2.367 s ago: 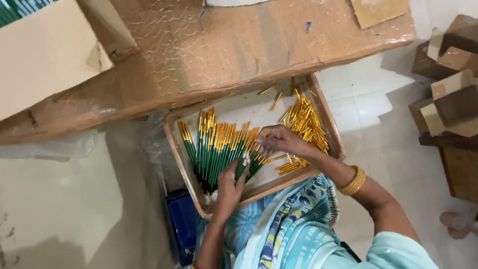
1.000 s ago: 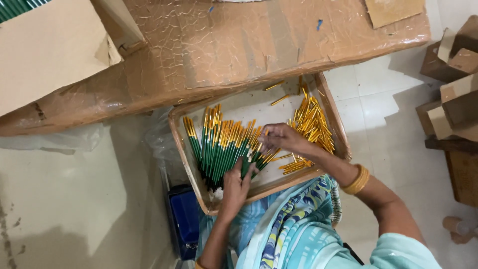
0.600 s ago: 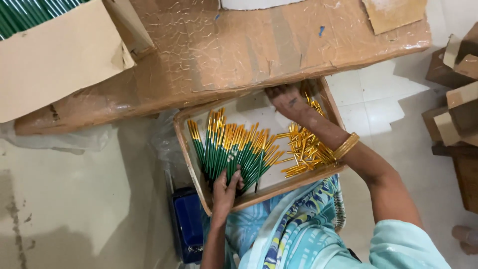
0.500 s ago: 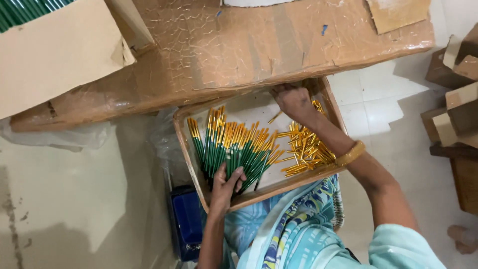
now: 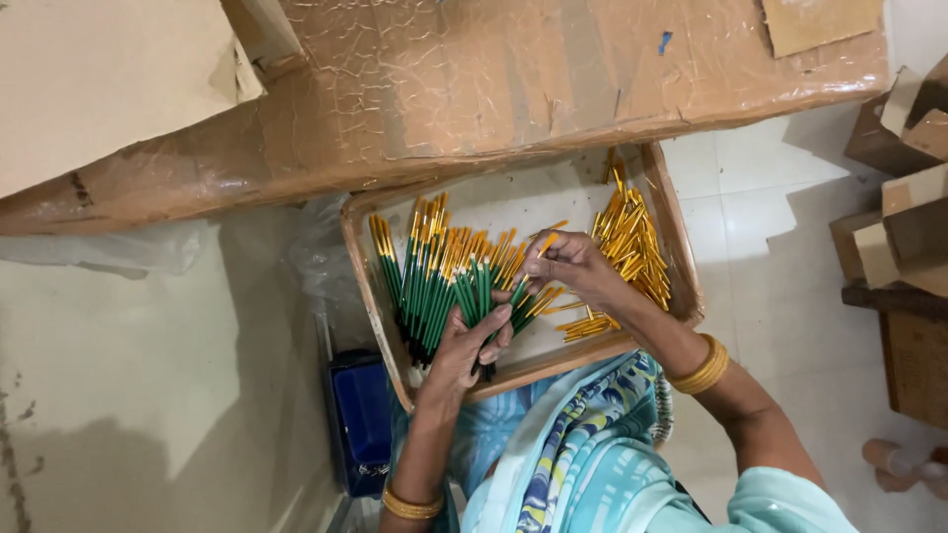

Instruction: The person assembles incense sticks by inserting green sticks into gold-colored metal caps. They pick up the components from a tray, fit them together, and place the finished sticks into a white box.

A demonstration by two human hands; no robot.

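Note:
A shallow wooden tray (image 5: 681, 286) rests on my lap under the table edge. On its left lies a fanned bundle of green pens with gold caps (image 5: 434, 281). My left hand (image 5: 464, 345) presses on the near ends of that bundle. My right hand (image 5: 568, 266) pinches one green pen with a gold cap by its tip, just right of the bundle. A loose heap of gold caps (image 5: 632, 247) lies along the tray's right side, beyond my right hand.
A worn brown table wrapped in plastic film (image 5: 474, 79) overhangs the tray's far edge. A cardboard box (image 5: 109, 79) sits on it at upper left. A blue container (image 5: 360, 415) stands on the floor by my left knee. Cardboard pieces (image 5: 904, 217) are stacked at right.
My right hand came back from the far right corner of the tray to the bundle, now pinching a pen. My left hand stayed on the bundle's near ends.

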